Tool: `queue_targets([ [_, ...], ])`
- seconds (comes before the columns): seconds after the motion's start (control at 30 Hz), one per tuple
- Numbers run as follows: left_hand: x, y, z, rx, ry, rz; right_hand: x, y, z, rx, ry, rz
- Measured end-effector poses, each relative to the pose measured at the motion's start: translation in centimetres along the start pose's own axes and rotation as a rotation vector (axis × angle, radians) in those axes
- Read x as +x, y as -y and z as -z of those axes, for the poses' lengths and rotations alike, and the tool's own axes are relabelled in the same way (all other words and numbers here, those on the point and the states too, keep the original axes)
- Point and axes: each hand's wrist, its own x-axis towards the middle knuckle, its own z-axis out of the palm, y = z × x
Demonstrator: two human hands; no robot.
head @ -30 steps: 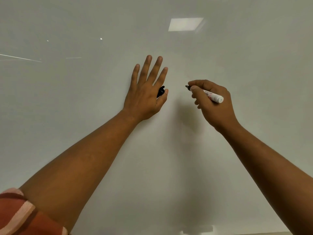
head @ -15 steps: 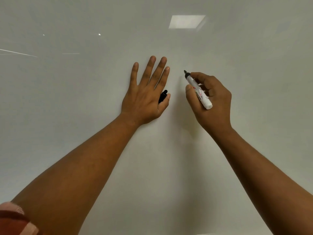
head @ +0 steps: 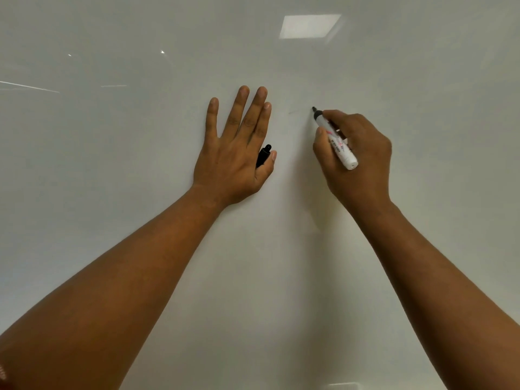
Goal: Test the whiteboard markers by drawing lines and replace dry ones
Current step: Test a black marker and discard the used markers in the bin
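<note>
A white whiteboard (head: pixel 140 164) fills the view. My right hand (head: pixel 357 159) grips a white marker (head: pixel 337 142) with a black tip, and the tip touches the board. A very faint thin stroke (head: pixel 295 111) lies just left of the tip. My left hand (head: pixel 233 153) rests flat on the board with its fingers straight and spread. The marker's black cap (head: pixel 263 156) is pinched between that hand's thumb and the base of the index finger.
A ceiling light reflection (head: pixel 309 26) shows on the board at the top right. Thin glare streaks (head: pixel 28 86) cross the upper left. A pale object (head: pixel 343 386) peeks in at the bottom edge.
My right hand has swung the marker upright, moved it right and set its tip on the board. A faint stroke has appeared. My left hand stays flat in place.
</note>
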Motion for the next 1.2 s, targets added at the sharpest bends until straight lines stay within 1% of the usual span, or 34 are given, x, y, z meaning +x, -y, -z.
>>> queue_targets([
  [0.07,0.0,0.0,0.0,0.002,0.002,-0.001,-0.3,-0.4,0.5,0.021,-0.036,-0.036],
  [0.2,0.0,0.1,-0.1,0.005,0.003,0.001,-1.8,-0.5,0.9,-0.010,0.021,-0.010],
  [0.33,-0.1,0.0,0.0,0.005,-0.008,-0.004,-3.3,-0.9,1.7,0.035,-0.034,-0.107],
  [0.47,0.0,0.0,0.0,-0.001,-0.002,-0.006,-5.4,-1.0,2.2,-0.044,0.049,-0.115],
  [0.6,-0.1,0.1,-0.1,-0.011,0.000,-0.002,-7.6,-1.7,3.3,0.007,-0.043,-0.241],
  [0.7,-0.1,0.0,-0.1,-0.011,-0.004,-0.008,-9.7,-1.7,3.9,-0.025,0.049,-0.234],
  [0.83,-0.1,0.1,-0.1,-0.017,-0.017,-0.010,-12.2,-2.4,5.0,0.018,0.028,-0.343],
  [0.9,-0.2,0.1,-0.1,-0.017,-0.018,-0.011,-13.7,-2.3,5.5,-0.014,0.077,-0.352],
  [0.97,-0.2,0.1,-0.2,-0.020,-0.018,-0.013,-14.9,-2.3,6.2,-0.011,0.114,-0.414],
  [1.07,-0.2,0.1,-0.1,-0.025,-0.016,-0.009,-15.2,-3.1,7.3,0.047,0.057,-0.590],
  [1.2,-0.2,0.1,-0.2,-0.020,-0.019,-0.011,-13.0,-2.3,8.0,0.266,-0.066,-0.662],
])
